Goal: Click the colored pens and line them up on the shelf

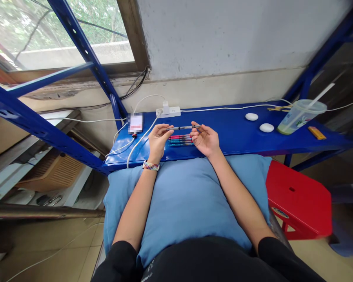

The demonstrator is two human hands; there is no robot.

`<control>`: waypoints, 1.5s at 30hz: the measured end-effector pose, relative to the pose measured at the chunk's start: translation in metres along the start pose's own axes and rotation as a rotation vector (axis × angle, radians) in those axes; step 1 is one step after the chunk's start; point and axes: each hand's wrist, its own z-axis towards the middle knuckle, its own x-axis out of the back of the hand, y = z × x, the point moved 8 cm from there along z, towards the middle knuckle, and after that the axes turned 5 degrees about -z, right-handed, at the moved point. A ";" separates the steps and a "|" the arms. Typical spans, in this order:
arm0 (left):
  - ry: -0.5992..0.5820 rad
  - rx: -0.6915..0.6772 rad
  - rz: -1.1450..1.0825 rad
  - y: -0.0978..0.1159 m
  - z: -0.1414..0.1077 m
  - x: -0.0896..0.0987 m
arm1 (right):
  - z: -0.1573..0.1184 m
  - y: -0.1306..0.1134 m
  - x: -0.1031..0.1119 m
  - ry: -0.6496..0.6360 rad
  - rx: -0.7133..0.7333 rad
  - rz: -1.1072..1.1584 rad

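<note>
Between my two hands a slim pen [182,127] with a clear barrel and dark parts is held level above the blue shelf [223,135]. My left hand [158,140] pinches its left end between thumb and fingers. At its right end, my right hand [205,139] grips with thumb and forefinger, the other fingers loosely curled. Just below the pen, several pens [180,140] with pink and teal parts lie side by side on the shelf. Their right ends are partly behind my right hand. A patterned band [150,165] circles my left wrist.
A blue pillow [185,196] lies under my forearms. Left stand a power strip [169,112], cables and a blurred device [135,123]. To the right are two white egg-shaped objects [266,127], a plastic cup [301,117] with a straw, an orange packet [317,133] and a red stool [300,199].
</note>
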 end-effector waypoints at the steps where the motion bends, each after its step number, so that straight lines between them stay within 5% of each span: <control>1: -0.004 0.003 0.000 0.000 0.000 0.000 | 0.000 -0.001 0.001 0.014 0.008 -0.013; 6: 0.003 0.005 0.006 -0.001 0.000 0.000 | 0.000 -0.002 0.002 0.027 0.011 0.000; 16: 0.011 0.021 -0.039 0.000 -0.001 -0.001 | -0.004 0.004 -0.008 -0.054 -0.162 0.375; 39: 0.008 0.032 -0.036 0.000 -0.003 -0.004 | 0.007 0.004 0.006 -0.099 0.022 0.202; 45: 0.015 0.035 -0.063 0.001 -0.002 -0.003 | 0.003 0.004 0.004 -0.083 -0.030 0.185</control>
